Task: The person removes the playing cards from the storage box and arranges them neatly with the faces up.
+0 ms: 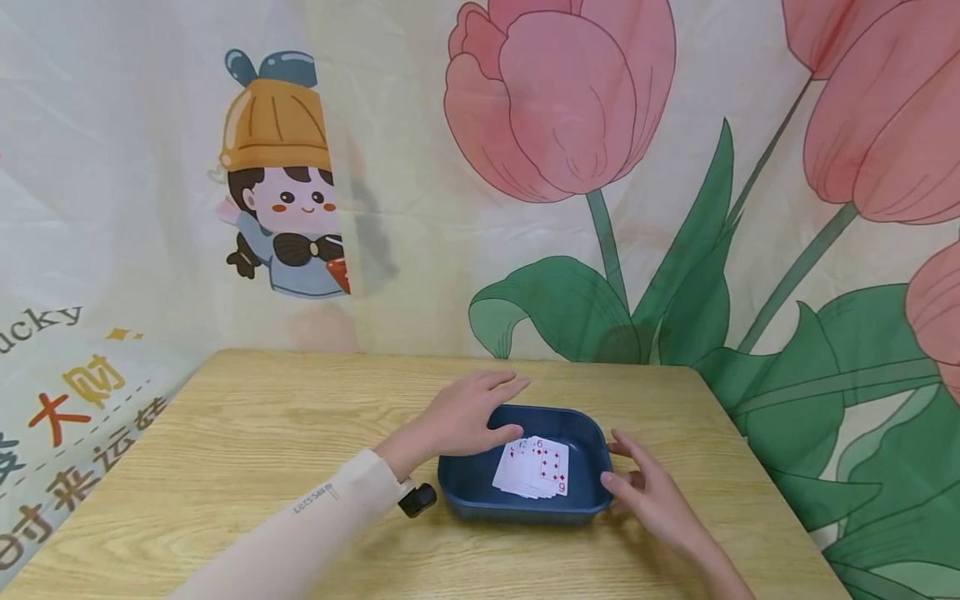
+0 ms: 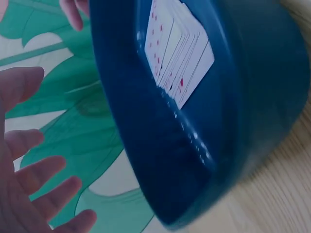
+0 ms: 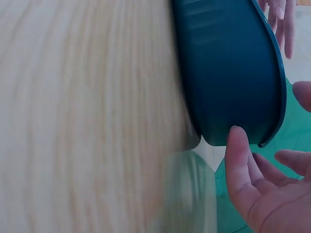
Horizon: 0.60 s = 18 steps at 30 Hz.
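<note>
A dark blue plastic tray (image 1: pixel 468 487) stands on the wooden table (image 1: pixel 247 442), near its front right. Inside lies a fan of playing cards (image 1: pixel 534 468), red suits face up, also seen in the left wrist view as cards (image 2: pixel 177 53). My left hand (image 1: pixel 498 410) hovers at the tray's rear left rim with its fingers straight; its fingers (image 2: pixel 34 179) stand apart from the tray (image 2: pixel 160 145). My right hand (image 1: pixel 617 463) is at the tray's right wall, fingers relaxed. Its thumb (image 3: pixel 239 165) lies close against the tray (image 3: pixel 223 63). Neither hand holds anything.
A printed cloth backdrop (image 1: pixel 570 167) with tulips and a cartoon figure hangs right behind the table. The table's right edge (image 1: pixel 757 467) runs close to my right hand. A small black device (image 1: pixel 417 499) sits at my left wrist. Bare tabletop stretches to the left.
</note>
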Tool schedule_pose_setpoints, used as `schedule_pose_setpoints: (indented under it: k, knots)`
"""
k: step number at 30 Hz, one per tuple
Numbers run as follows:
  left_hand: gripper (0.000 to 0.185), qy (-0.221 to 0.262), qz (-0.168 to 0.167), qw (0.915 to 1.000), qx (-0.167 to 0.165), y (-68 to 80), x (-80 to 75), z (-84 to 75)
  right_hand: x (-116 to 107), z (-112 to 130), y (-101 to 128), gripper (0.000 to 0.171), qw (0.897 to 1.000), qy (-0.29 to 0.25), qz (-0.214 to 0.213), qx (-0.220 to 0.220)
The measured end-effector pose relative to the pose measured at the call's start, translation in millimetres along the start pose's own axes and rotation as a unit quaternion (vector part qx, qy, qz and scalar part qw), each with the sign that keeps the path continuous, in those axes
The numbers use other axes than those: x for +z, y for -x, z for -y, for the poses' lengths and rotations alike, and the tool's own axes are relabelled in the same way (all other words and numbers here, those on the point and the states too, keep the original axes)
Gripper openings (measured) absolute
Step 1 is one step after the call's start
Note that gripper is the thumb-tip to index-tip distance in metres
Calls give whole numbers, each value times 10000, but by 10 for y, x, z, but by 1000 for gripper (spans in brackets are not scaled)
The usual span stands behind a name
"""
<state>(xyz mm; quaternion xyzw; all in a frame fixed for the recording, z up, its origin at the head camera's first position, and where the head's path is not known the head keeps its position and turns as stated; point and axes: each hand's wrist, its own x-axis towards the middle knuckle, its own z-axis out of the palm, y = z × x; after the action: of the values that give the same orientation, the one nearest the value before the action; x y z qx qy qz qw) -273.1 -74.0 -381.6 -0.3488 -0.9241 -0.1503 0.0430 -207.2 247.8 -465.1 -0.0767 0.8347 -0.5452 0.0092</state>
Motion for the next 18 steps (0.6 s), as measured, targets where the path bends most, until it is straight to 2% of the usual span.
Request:
schedule_pose_setpoints:
  k: [11, 18]
  knots:
    - [73, 491, 763, 9958, 75, -281, 185, -162, 11, -52, 40, 82, 9992, 205, 275, 213]
    - [78, 602, 1101, 9921, -4, -375, 286, -241, 37, -85, 12, 85, 9968, 462, 445, 477]
